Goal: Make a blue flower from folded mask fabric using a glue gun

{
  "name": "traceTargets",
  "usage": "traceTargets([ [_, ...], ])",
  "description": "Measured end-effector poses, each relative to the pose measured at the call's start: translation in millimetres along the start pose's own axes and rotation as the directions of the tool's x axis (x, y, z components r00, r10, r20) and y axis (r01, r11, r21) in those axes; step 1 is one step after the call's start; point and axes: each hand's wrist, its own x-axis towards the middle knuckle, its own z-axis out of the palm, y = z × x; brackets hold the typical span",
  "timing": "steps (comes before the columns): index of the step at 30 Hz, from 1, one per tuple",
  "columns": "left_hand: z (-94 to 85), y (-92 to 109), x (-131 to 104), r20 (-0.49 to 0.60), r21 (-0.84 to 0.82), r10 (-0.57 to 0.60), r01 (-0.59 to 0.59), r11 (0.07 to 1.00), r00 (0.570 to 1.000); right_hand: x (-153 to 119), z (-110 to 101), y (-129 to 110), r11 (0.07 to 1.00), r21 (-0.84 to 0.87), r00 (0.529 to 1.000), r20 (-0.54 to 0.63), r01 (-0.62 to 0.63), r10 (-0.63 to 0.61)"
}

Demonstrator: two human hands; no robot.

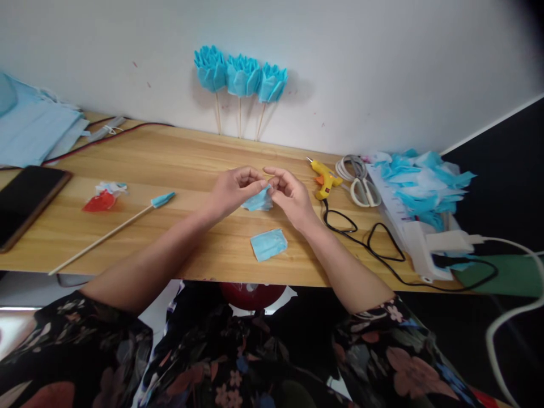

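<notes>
Between my two hands is a small light-blue fabric piece (258, 200). My left hand (238, 190) pinches its upper edge with thumb and fingers. My right hand (289, 194) grips the same piece from the right, its index finger partly raised. Just below them a flat blue rectangle (269, 245) lies on the wooden table (204, 255). Left of my hands rests a thin stick (106, 235) with a blue wrapped tip (162, 199). Three blue fabric flowers (243, 75) on sticks lean against the wall behind.
A yellow glue gun (327, 178), its black cord and white-handled scissors (365, 191) lie right, beside a heap of blue scraps (425, 181) and a white power strip (425, 255). Leftward are a phone (29, 198), a red-and-white scrap (103, 198) and stacked blue sheets (34, 124).
</notes>
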Motion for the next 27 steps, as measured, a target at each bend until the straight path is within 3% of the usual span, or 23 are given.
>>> traceTargets([
  [7,-1.4,-4.4,-0.1,-0.002,0.026,0.008,-0.008,1.000,1.000,-0.8,1.4,1.0,1.000,-0.020,1.000,0.021,0.010,-0.009],
  [20,-5.3,-5.0,6.7,-0.156,-0.184,-0.126,0.096,0.978,0.980,0.2,-7.8,2.8,0.986,0.130,0.993,0.067,-0.102,0.094],
  [27,-5.8,-6.8,7.9,-0.170,-0.199,-0.134,0.099,0.975,0.976,1.2,-5.1,2.4,0.983,0.118,0.990,0.032,-0.141,0.138],
])
